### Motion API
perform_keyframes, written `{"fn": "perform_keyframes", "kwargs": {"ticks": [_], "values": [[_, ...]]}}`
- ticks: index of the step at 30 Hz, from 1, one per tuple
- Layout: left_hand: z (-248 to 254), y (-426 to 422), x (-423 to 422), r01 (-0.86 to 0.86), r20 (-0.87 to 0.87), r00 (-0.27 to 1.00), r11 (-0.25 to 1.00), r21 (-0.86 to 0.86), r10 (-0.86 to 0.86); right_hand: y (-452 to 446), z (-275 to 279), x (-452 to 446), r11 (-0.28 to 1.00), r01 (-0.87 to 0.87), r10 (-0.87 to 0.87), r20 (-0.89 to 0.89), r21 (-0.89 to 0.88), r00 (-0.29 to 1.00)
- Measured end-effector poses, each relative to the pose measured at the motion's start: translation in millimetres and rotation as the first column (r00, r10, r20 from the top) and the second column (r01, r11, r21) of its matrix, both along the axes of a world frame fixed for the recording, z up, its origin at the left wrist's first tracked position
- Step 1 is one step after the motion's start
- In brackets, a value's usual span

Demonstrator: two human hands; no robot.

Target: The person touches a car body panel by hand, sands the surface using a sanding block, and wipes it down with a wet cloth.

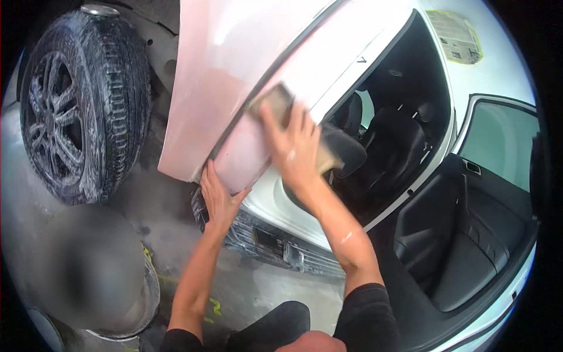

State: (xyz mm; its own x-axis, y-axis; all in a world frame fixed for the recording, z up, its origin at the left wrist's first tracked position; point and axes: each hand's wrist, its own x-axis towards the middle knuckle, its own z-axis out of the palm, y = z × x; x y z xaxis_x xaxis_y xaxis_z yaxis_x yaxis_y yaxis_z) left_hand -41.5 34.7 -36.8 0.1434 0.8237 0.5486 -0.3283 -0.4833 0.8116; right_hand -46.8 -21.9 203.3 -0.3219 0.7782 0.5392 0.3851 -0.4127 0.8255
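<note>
My right hand (296,146) grips a tan and dark sanding block (274,105), blurred by motion, on the car's pinkish body panel (319,64). A tan end also shows on the far side of this hand, near the door opening. At the panel's lower end, my left hand (219,196) lies with fingers stretched out over the edge, holding nothing. Dusty pink-white colour covers the panel, and a dark gap (258,88) runs along it beside the right hand.
A dusty wheel (67,117) with a tire stands at the left, a metal tin (99,10) on top. Below it sits a bucket (151,287), partly covered by a blurred patch. An open car door (463,229) and black seats (393,144) are at right. Masking paper (451,38) covers part of the roof.
</note>
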Motion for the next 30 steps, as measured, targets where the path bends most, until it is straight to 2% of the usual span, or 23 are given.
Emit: {"fn": "perform_keyframes", "kwargs": {"ticks": [2, 5, 6, 8, 10, 11, 12, 14, 15, 16, 17, 18, 20, 22, 23, 26, 27, 28, 30], "values": [[0.1, -2.8, -2.6, -0.01, -0.01, 1.0, 1.0, 0.0, 0.01, -12.0, 1.6, -1.0, 0.991, -0.1, 0.089, -0.122, -0.087, 0.989], [0.9, -1.9, -1.3, -0.019, 0.012, 1.0, 1.0, 0.025, 0.018, 18.1, 60.8, -19.5, 0.999, 0.013, -0.003, -0.206, 0.048, 0.979], [-0.8, -1.3, -2.5, -0.025, 0.02, 0.999, 0.999, 0.037, 0.024, 27.1, 78.1, -27.5, 0.991, -0.037, 0.067, -0.24, 0.129, 0.968], [-3.3, -0.6, -3.3, -0.018, 0.015, 1.0, 0.998, 0.053, 0.017, 29.1, 67.5, -16.9, 0.976, -0.056, 0.099, -0.196, 0.213, 0.976], [2.4, 5.4, -5.6, -0.019, 0.013, 1.0, 0.997, 0.08, 0.018, -5.6, 14.9, 4.8, 0.995, -0.027, 0.037, -0.111, 0.091, 0.993], [2.8, 5.0, -7.4, -0.021, 0.003, 1.0, 0.996, 0.083, 0.021, -27.0, -5.9, 12.1, 0.998, -0.05, 0.054, -0.155, 0.03, 0.986], [1.8, 3.0, -8.4, -0.022, -0.012, 1.0, 0.997, 0.078, 0.023, -30.5, 0.1, 13.4, 0.997, -0.067, 0.07, -0.113, 0.029, 0.991], [0.2, 4.2, -7.0, -0.025, -0.007, 1.0, 0.995, 0.095, 0.026, -28.3, 19.8, 25.2, 0.994, -0.11, 0.111, -0.036, 0.026, 0.993], [-3.9, 1.6, -6.2, -0.024, -0.012, 1.0, 0.995, 0.094, 0.025, -17.5, 51.3, 23.4, 0.994, -0.096, 0.098, -0.029, 0.042, 0.995], [-6.7, -0.7, -7.4, -0.015, -0.02, 1.0, 0.995, 0.098, 0.017, -4.0, 82.3, 13.4, 0.988, -0.093, 0.097, -0.03, 0.12, 0.995], [-5.1, 0.6, -9.0, -0.01, -0.022, 1.0, 0.994, 0.106, 0.012, 7.7, 106.1, 4.2, 0.959, -0.183, 0.19, -0.012, 0.217, 0.982], [-4.2, 2.1, -10.2, -0.002, -0.024, 1.0, 0.993, 0.117, 0.004, 13.4, 119.3, -9.6, 0.95, -0.183, 0.212, -0.09, 0.253, 0.973], [-5.7, 2.0, -12.0, 0.013, -0.016, 1.0, 0.993, 0.119, -0.011, 6.9, 94.4, -4.2, 0.958, -0.086, 0.117, -0.099, 0.273, 0.988], [-4.0, 2.9, -13.7, 0.031, -0.002, 1.0, 0.991, 0.129, -0.031, -22.5, 24.3, 29.9, 0.991, -0.053, 0.044, 0.074, 0.126, 0.996], [-4.8, 3.8, -15.1, 0.037, -0.002, 0.999, 0.991, 0.13, -0.037, -38.2, 4.6, 20.3, 0.987, -0.156, 0.159, -0.147, 0.029, 0.976], [-7.9, 3.8, -13.3, 0.024, -0.003, 1.0, 0.991, 0.131, -0.024, -19.3, 52.5, 23.8, 0.997, -0.076, 0.075, 0.036, 0.024, 0.997], [-9.1, 1.5, -12.4, 0.02, -0.006, 1.0, 0.99, 0.138, -0.019, -0.2, 78.4, 13.7, 0.99, -0.048, 0.042, 0.045, 0.129, 0.998], [-11.1, 1.1, -12.9, 0.033, -0.006, 0.999, 0.99, 0.141, -0.032, 16.0, 106.7, 7.3, 0.978, -0.101, 0.107, -0.023, 0.184, 0.994], [-11.6, 5.3, -15.7, 0.052, 0.005, 0.999, 0.986, 0.159, -0.053, 28.8, 121.9, -10.1, 0.96, -0.163, 0.171, -0.017, 0.229, 0.985]]}}
